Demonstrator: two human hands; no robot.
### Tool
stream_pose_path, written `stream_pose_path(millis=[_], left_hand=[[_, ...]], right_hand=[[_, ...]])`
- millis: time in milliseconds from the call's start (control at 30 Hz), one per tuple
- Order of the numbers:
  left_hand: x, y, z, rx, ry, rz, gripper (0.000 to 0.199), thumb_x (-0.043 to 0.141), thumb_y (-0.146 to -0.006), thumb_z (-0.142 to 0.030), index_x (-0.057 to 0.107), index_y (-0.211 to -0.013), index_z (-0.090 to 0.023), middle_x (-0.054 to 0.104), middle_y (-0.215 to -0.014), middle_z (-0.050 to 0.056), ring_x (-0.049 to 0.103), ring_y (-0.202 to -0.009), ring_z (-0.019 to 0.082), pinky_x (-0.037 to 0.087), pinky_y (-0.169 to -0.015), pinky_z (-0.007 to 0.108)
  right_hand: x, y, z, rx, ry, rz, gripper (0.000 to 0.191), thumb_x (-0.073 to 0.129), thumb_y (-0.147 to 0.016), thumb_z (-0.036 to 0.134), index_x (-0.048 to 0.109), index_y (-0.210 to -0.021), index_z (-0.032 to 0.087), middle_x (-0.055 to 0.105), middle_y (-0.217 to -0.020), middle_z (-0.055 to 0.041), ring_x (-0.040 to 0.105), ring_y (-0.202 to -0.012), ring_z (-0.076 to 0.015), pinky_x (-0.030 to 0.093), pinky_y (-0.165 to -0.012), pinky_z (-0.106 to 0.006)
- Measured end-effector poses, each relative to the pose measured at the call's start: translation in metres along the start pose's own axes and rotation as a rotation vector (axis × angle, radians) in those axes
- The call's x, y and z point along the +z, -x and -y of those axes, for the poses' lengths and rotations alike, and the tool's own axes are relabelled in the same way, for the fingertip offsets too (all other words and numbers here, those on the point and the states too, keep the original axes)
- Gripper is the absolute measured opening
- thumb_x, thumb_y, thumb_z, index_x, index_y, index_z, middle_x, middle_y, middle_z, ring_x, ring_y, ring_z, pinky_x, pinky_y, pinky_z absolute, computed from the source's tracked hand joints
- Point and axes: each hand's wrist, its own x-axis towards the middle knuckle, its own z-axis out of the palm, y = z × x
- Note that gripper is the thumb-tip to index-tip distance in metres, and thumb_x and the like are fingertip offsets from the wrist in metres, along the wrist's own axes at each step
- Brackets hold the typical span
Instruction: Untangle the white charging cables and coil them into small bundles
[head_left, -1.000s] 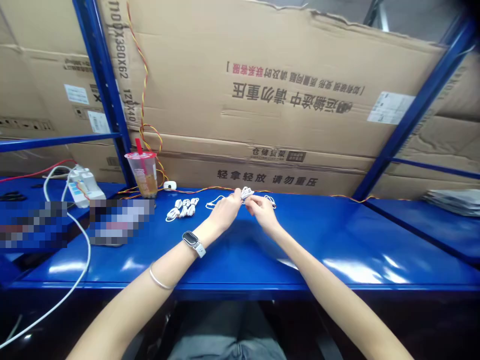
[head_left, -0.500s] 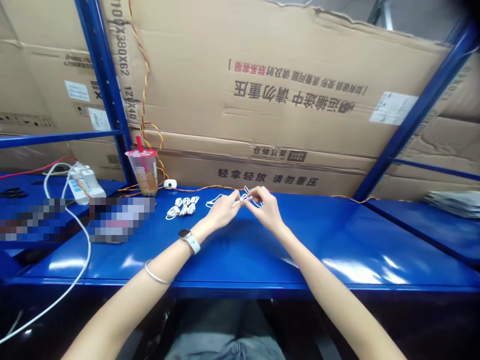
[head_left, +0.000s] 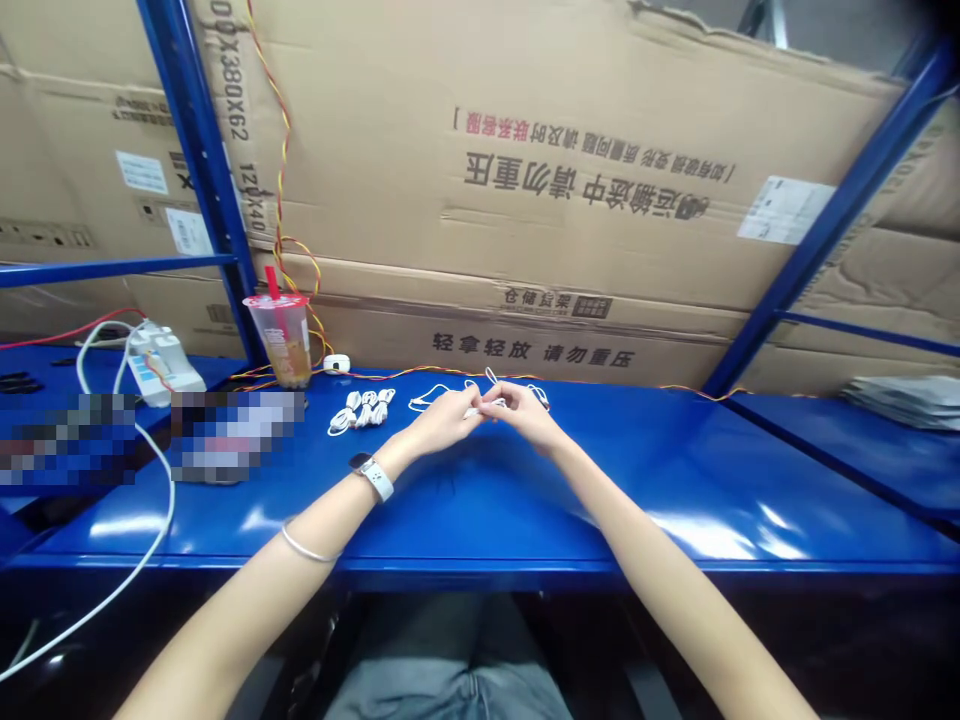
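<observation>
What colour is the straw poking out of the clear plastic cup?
It's a red straw, shown best in the head view.

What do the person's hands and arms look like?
The left hand is ungloved, with a dark-faced, pale-strapped watch at the wrist and a thin silvery bangle farther up. The right hand and right arm are bare. No sleeves show.

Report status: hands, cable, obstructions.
Left hand, right hand pinching white cable. Cable bundles left of hands. Drink cup farther left, out of the way.
</observation>
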Motion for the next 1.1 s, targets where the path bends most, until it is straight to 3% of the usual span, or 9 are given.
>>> stream_pose_path(millis=[200,467,733,833,933,1100], left_hand=[[0.002,0.000,0.004,0.023,-0.082,-0.004,0.012,0.046,-0.090,-0.032,0.046,-0.089,-0.020,0.068,-0.086,0.005,0.065,-0.079,0.020,0.043,-0.064,0.027],[-0.004,0.002,-0.003,0.050,-0.332,0.047,0.019,0.049,-0.091,-0.031,0.045,-0.104,-0.018,0.068,-0.096,0.009,0.066,-0.092,0.024,0.047,-0.068,0.027],[0.007,-0.005,0.008,0.289,-0.652,0.032,0.031,0.044,-0.094,-0.027,0.047,-0.120,-0.012,0.067,-0.101,0.013,0.067,-0.091,0.023,0.051,-0.076,0.031],[0.010,-0.006,0.011,0.342,-0.744,0.008,0.029,0.044,-0.094,-0.027,0.052,-0.114,-0.009,0.067,-0.099,0.015,0.066,-0.091,0.023,0.051,-0.077,0.033],[0.010,-0.006,0.009,0.397,-0.831,0.006,0.026,0.039,-0.095,-0.025,0.056,-0.107,-0.009,0.068,-0.093,0.014,0.065,-0.090,0.022,0.049,-0.077,0.033],[0.007,-0.002,-0.002,0.465,-0.924,-0.007,0.032,0.030,-0.097,-0.018,0.055,-0.115,-0.010,0.067,-0.095,0.014,0.063,-0.090,0.021,0.045,-0.075,0.033]], right_hand=[[0.006,0.000,-0.003,0.089,-0.150,-0.052,0.022,0.073,-0.067,0.036,0.060,-0.068,0.018,0.060,-0.064,0.0012,0.053,-0.063,-0.0131,0.041,-0.064,-0.027],[0.017,0.000,-0.012,0.142,-0.317,-0.129,0.022,0.072,-0.066,0.033,0.055,-0.072,0.019,0.054,-0.057,0.0045,0.047,-0.055,-0.0100,0.035,-0.057,-0.025],[0.021,0.000,-0.006,0.277,-0.381,-0.242,0.018,0.065,-0.057,0.022,0.055,-0.071,0.019,0.056,-0.062,0.0042,0.049,-0.055,-0.0089,0.034,-0.052,-0.022],[0.020,-0.001,-0.002,0.313,-0.377,-0.269,0.020,0.063,-0.056,0.021,0.054,-0.073,0.019,0.054,-0.059,0.0047,0.049,-0.054,-0.0088,0.036,-0.051,-0.021],[0.019,0.000,0.000,0.345,-0.376,-0.277,0.021,0.062,-0.055,0.019,0.052,-0.074,0.020,0.053,-0.057,0.0050,0.050,-0.053,-0.0097,0.036,-0.050,-0.021],[0.016,0.002,0.004,0.404,-0.425,-0.284,0.021,0.060,-0.056,0.015,0.054,-0.075,0.020,0.055,-0.060,0.0050,0.050,-0.055,-0.0093,0.038,-0.052,-0.022]])
